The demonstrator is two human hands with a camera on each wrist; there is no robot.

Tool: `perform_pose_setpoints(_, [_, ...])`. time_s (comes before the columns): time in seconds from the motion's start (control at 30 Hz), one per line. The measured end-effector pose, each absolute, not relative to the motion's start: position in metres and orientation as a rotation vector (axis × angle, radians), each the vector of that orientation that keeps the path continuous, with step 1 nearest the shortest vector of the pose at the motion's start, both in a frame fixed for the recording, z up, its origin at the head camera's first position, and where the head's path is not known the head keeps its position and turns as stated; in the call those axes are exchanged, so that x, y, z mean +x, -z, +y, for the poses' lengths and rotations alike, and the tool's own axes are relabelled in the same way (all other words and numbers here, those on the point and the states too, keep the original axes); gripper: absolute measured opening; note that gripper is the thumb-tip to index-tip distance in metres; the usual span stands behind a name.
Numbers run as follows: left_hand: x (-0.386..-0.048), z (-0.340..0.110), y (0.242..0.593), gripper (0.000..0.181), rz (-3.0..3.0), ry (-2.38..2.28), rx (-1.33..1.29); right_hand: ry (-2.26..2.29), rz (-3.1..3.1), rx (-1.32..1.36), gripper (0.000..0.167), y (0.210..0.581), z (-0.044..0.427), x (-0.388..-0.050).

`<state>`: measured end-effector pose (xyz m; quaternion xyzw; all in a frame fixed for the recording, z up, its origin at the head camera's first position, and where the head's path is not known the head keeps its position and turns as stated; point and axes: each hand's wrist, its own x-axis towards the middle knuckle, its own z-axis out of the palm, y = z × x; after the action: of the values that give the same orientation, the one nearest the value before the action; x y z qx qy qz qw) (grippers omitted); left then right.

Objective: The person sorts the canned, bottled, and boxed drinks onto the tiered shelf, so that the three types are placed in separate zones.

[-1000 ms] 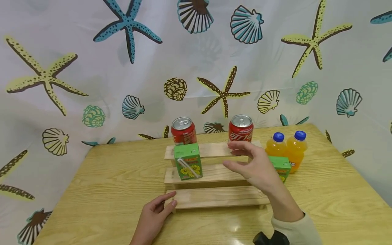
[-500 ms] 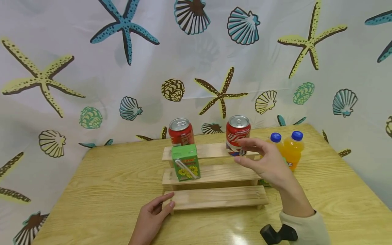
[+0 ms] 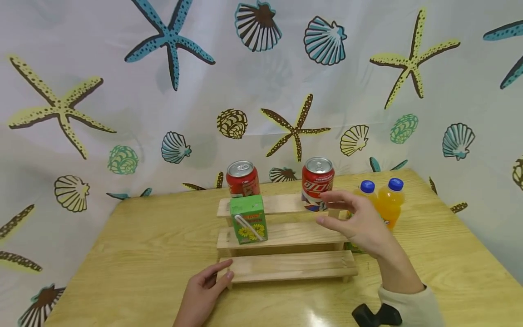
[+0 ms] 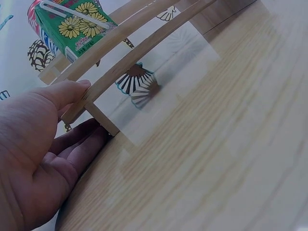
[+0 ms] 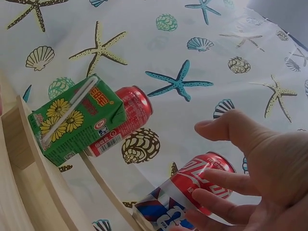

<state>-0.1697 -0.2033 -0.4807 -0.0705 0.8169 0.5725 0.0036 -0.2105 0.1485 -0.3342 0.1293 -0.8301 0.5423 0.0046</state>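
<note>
A three-step wooden rack (image 3: 290,265) stands on the table. My left hand (image 3: 200,290) grips the left end of its lowest step, with the thumb (image 4: 77,91) on the plank and the other fingers low by the leg. My right hand (image 3: 363,227) hovers at the rack's right side, thumb and fingers spread apart and holding nothing. Just beyond its fingers, a red cola can (image 3: 314,184) stands upright on the top step. Another red cola can (image 3: 244,184) is at the top step's left, partly behind a green drink carton (image 3: 249,220) with a straw on the middle step.
Two orange drink bottles (image 3: 390,206) with blue caps stand right of the rack, partly hidden by my right hand. A second green carton (image 3: 354,248) shows only in part behind that hand. A curtain with starfish and shells (image 3: 171,41) hangs behind the table (image 3: 135,245).
My right hand has drawn a little to the right, away from the right can, and now covers most of the second carton. My left hand stays at the rack's end. The cans stay in place.
</note>
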Motion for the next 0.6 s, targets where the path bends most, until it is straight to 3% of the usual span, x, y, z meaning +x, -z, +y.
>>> perform_pose_setpoints(0.6, [-0.170,-0.203,0.483,0.044,2.533,-1.819,-0.205,-1.605,-2.557,0.328,0.058,0.340,0.174,-0.204])
